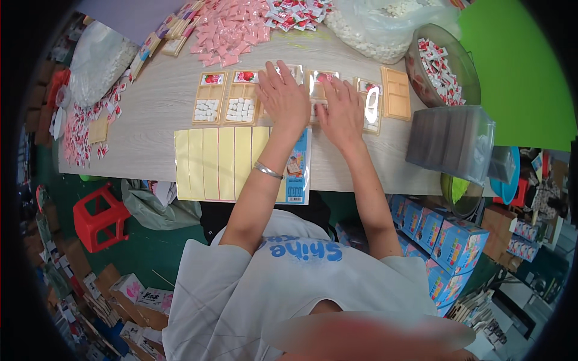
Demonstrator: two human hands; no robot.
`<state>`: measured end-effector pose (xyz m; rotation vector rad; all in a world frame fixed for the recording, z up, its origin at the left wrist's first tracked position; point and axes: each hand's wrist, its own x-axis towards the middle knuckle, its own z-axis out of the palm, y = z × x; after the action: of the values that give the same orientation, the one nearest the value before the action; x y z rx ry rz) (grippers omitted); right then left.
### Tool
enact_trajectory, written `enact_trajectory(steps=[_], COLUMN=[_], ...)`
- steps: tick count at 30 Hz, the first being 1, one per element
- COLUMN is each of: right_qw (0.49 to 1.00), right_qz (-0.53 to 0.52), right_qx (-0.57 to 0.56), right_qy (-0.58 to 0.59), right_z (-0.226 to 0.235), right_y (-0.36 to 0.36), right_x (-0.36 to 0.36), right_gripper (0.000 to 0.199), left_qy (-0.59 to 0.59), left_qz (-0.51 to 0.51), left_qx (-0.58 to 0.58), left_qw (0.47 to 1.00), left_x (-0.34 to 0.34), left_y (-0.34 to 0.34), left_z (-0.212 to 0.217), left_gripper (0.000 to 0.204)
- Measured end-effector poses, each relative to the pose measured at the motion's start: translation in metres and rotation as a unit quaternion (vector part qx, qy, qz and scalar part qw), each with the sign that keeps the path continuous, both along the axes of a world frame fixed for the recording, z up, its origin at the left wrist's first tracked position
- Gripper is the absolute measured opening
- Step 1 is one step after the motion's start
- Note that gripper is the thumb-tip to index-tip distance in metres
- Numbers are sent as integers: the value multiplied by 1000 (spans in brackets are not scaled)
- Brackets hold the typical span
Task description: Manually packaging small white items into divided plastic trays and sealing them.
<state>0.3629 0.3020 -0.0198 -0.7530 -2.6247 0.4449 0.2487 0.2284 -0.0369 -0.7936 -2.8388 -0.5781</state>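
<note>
A row of small beige compartment trays lies across the table. The leftmost tray (209, 95) and the one beside it (241, 96) hold white pieces and a red-and-white sachet each. My left hand (282, 99) lies with fingers stretched out over a middle tray and hides most of it. Just right of it, my right hand (342, 114) rests flat, fingers apart, on trays with a shiny clear cover. Beyond its fingers, another tray (372, 117) shows glare from a clear cover. Nearer me is a sheet of yellow strips (226, 162) with a blue printed end, partly under my left forearm.
Empty beige trays (395, 93) sit at the row's right end. Behind are heaped pink packets (226, 30), sachets (295, 13) and a bag of white pieces (373, 30). A bowl of sachets (442, 75) and a clear plastic box (451, 141) stand at the right edge.
</note>
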Motion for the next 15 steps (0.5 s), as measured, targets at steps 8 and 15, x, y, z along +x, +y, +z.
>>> enact_trajectory(steps=[8, 15], right_qw=[995, 993], right_qz=[39, 39], right_qx=[18, 16], right_qy=[-92, -113], right_z=[-16, -20], right_y=[-13, -18], right_x=[0, -7], right_gripper=[69, 75], left_qy=[-40, -99], left_qz=[-175, -142], left_qx=[112, 108], left_qw=[977, 979], left_x=[-28, -34], left_y=[-29, -39], left_z=[-9, 11], left_gripper=[61, 62])
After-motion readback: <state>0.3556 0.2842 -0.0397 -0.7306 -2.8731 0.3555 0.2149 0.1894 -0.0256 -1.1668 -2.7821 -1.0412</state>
